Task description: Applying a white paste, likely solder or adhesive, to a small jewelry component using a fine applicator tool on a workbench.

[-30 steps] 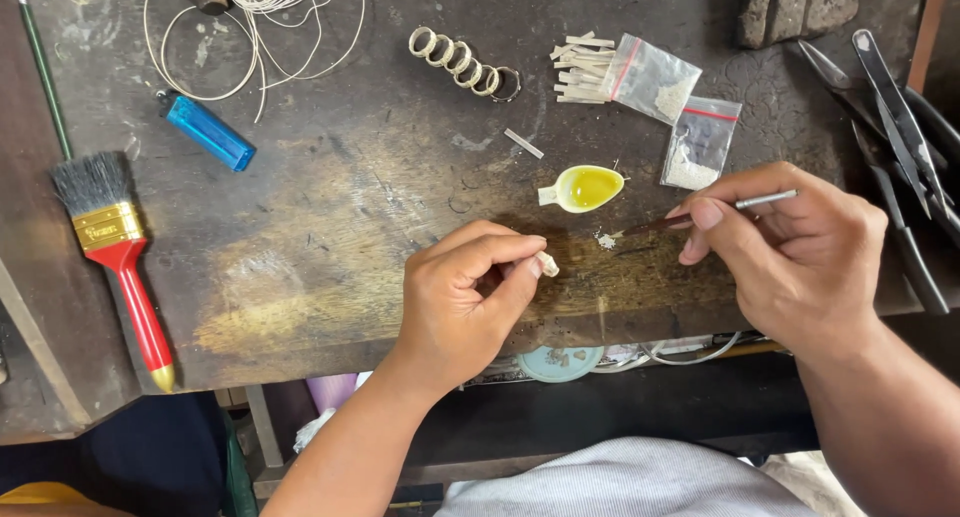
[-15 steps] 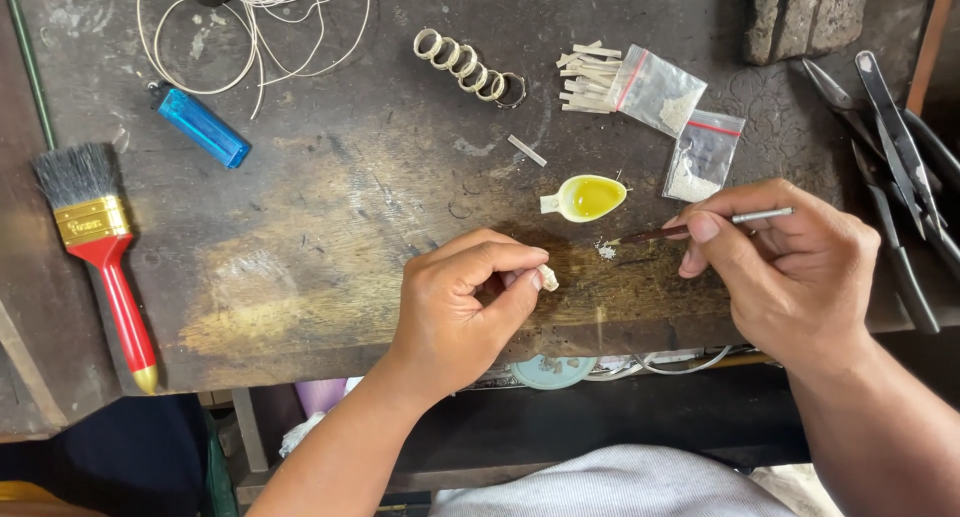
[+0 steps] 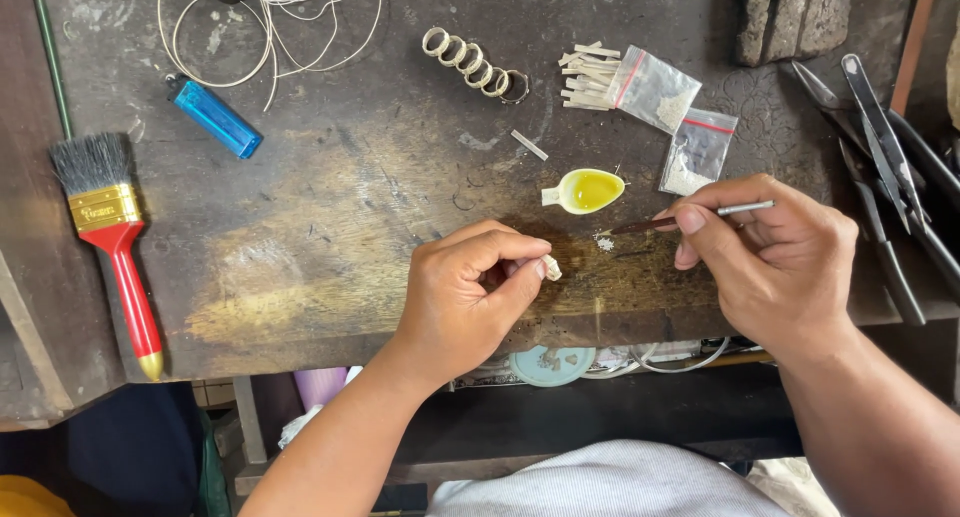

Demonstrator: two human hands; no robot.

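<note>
Two bare hands work at the near edge of a scarred dark workbench (image 3: 330, 177). The left hand (image 3: 465, 297) is curled tight, pinching a small pale ring piece (image 3: 551, 268) between thumb and forefinger, just above the bench surface. The right hand (image 3: 775, 262) grips a thin brush (image 3: 690, 217) like a pen, its dark tip reaching toward a tiny heap of white grains (image 3: 604, 243) that lies between the two hands. Just beyond that heap sits a small white spoon-shaped dish (image 3: 585, 190) filled with clear yellow liquid. Farther out from the right hand lie two small clear zip bags (image 3: 675, 112), each holding a little white powder or grain, with a bundle of pale flat strips (image 3: 588, 75) touching the nearer-left bag. A row of pale rings (image 3: 470, 64) lies beyond the left hand. Far to the left of that hand rest a red-handled paintbrush (image 3: 112, 239) and a blue lighter (image 3: 217, 117), with loops of pale wire (image 3: 270, 27) at the far edge. Dark pliers and shears (image 3: 885, 147) lie to the right of the right hand.
</note>
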